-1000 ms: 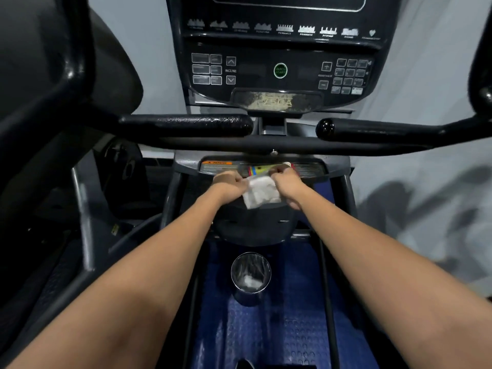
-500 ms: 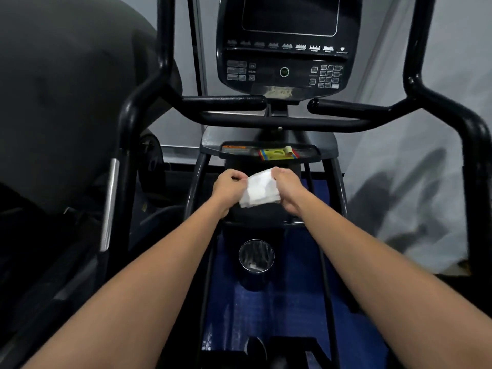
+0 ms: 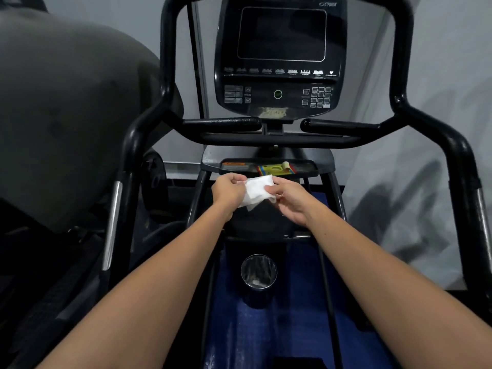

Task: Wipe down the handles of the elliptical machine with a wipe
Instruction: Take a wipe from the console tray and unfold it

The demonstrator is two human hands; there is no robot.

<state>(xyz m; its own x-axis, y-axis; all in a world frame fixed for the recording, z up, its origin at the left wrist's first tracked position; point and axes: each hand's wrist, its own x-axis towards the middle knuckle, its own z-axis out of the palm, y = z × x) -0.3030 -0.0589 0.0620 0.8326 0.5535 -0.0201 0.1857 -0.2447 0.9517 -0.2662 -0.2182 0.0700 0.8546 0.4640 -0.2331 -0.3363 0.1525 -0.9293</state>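
Note:
A white folded wipe (image 3: 257,191) hangs between my two hands in front of the elliptical. My left hand (image 3: 229,194) pinches its left edge and my right hand (image 3: 288,199) pinches its right edge. Above them run the two short black inner handles, the left handle (image 3: 222,123) and the right handle (image 3: 343,126), joined by a crossbar. The tall outer left handle (image 3: 138,145) and outer right handle (image 3: 458,145) curve up on either side. Neither hand touches a handle.
The black console (image 3: 279,57) with screen and buttons stands above the handles. A tray (image 3: 306,166) below holds a yellow packet (image 3: 275,169). A metal cup-like bin (image 3: 258,272) sits low on the blue floor mat (image 3: 279,328). A grey machine cover (image 3: 66,115) fills the left.
My head has pulled back and tilted up, so the console and outer handles now show in full. Both hands stayed together on the wipe, and my right hand's grip has shifted along its edge.

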